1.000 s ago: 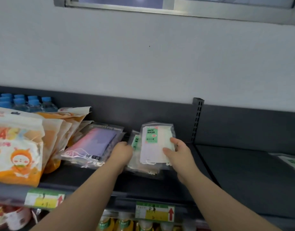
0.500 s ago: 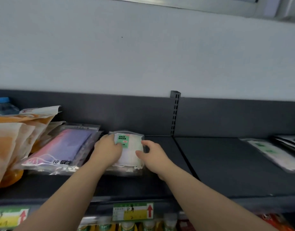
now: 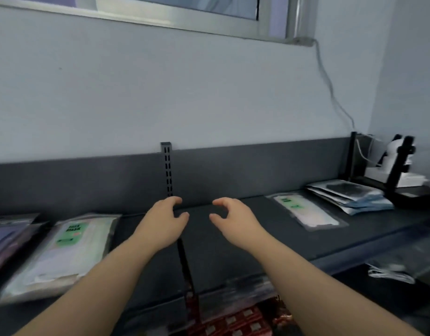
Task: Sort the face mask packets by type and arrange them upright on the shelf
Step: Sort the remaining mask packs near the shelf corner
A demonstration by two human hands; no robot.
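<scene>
**Reaching with nothing held, packets lying flat on either side**

Hovering over the bare middle of the shelf [image 3: 233, 251], both hands are empty. The left hand [image 3: 164, 220] and right hand [image 3: 233, 218] are each half-curled, thumb apart from the fingers, pinching nothing. They flank the slotted upright [image 3: 168, 170] at the shelf's back panel, one on each side of it.

Left of that upright, a green-labelled face mask packet [image 3: 63, 251] lies flat, with a purple packet [image 3: 5, 236] at the frame's left edge beyond it. Right of the upright, well apart from the hands, another green-labelled packet [image 3: 306, 213] lies flat, and farther right sits a flat stack of dark and blue packets [image 3: 347, 196].

Likely risks: matching green packets sit on opposite sides of the upright, so one type may end up split in two places. The packets look thin, slick and floppy; stood up without support against the back panel or neighbours, they would probably slump or slide forward off the shelf edge. Grabbing the stack whole could mix its types.
</scene>
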